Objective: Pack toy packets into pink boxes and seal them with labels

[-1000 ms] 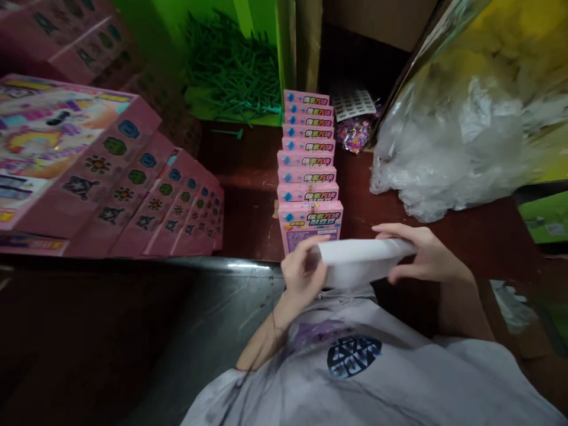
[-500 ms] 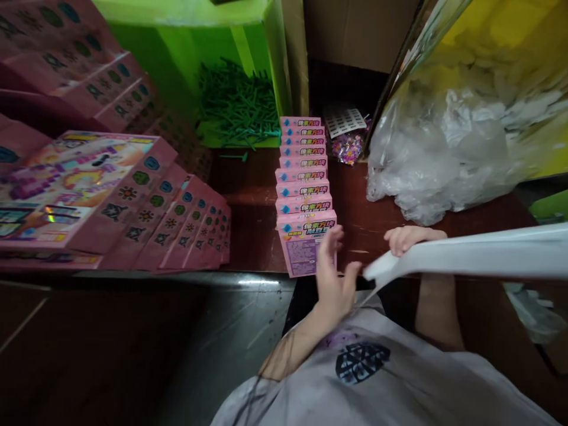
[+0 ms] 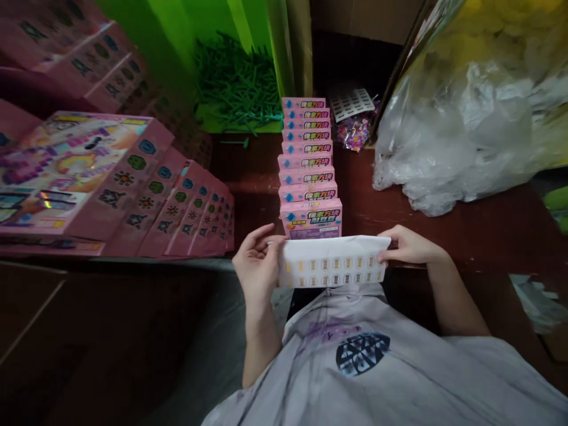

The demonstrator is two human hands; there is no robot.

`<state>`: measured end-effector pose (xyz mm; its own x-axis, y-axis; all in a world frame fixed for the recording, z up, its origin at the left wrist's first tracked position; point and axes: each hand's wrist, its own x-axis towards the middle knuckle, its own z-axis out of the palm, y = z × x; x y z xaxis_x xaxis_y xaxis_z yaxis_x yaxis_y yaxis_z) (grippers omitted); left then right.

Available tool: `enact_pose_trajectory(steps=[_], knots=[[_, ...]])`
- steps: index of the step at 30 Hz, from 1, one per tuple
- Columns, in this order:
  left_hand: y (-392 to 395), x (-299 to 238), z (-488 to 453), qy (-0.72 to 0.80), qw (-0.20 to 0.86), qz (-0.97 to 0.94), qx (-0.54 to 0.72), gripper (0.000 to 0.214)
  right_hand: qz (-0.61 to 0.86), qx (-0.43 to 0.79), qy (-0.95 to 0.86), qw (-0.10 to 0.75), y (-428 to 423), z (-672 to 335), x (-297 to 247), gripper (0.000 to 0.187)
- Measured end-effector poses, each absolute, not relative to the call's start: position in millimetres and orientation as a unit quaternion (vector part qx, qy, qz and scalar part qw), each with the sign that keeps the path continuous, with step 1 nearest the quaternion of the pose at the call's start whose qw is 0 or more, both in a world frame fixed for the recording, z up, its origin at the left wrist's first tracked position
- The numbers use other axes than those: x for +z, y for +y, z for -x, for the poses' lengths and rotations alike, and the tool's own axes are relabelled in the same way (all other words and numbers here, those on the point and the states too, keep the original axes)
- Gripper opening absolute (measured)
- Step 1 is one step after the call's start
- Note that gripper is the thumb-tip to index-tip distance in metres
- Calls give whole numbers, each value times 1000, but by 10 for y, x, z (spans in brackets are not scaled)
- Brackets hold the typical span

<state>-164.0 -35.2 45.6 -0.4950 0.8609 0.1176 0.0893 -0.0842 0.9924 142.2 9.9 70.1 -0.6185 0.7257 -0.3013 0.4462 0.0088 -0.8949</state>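
Both my hands hold a white sticker sheet [image 3: 332, 263] with rows of small gold stickers, stretched flat in front of my chest. My left hand [image 3: 257, 263] pinches its left end and my right hand [image 3: 408, 247] pinches its right end. Just behind the sheet a row of small pink boxes [image 3: 308, 160] stands upright on the dark red table [image 3: 465, 225], running away from me. The nearest box is partly hidden by the sheet.
Large pink toy boxes [image 3: 115, 183] lie fanned out at the left. A green bin holds green plastic sticks [image 3: 235, 83] at the back. A clear plastic bag [image 3: 452, 142] bulges at the right, with a small bag of coloured beads [image 3: 352, 131] beside it.
The sheet, swung out to the right in my right hand half a second ago, is back in front of me, flat and sticker side up. My left hand has taken hold of its left end again.
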Motion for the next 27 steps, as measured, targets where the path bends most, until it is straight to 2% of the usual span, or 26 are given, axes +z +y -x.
enact_pose_trajectory(steps=[4, 6, 8, 10, 14, 17, 19, 22, 24, 27], knots=[[-335, 339, 1646, 661, 115, -434, 601, 17, 497, 575, -580, 294, 11, -1246, 533, 49], [-330, 314, 1600, 682, 8, -444, 581, 20, 522, 578, -514, 359, -39, -1086, 498, 53], [-331, 302, 1588, 692, -72, -441, 567, 24, 522, 611, -462, 376, -96, -950, 504, 51], [-343, 289, 1629, 686, -106, -447, 564, 30, 515, 640, -435, 367, -152, -868, 531, 54], [-412, 266, 1778, 656, -50, -493, 570, 63, 558, 561, -432, 433, -211, -832, 532, 66], [-474, 296, 1842, 635, 88, -529, 556, 75, 573, 494, -479, 446, -182, -833, 467, 42], [-496, 334, 1858, 595, 178, -569, 538, 63, 584, 417, -528, 455, -132, -840, 431, 25], [-497, 368, 1880, 574, 258, -575, 523, 39, 577, 280, -595, 484, -36, -867, 427, 20], [-488, 363, 1907, 618, 271, -511, 532, 30, 539, 320, -615, 477, 16, -886, 445, 24], [-482, 341, 1958, 677, 235, -411, 563, 24, 476, 480, -596, 433, 48, -885, 465, 25]])
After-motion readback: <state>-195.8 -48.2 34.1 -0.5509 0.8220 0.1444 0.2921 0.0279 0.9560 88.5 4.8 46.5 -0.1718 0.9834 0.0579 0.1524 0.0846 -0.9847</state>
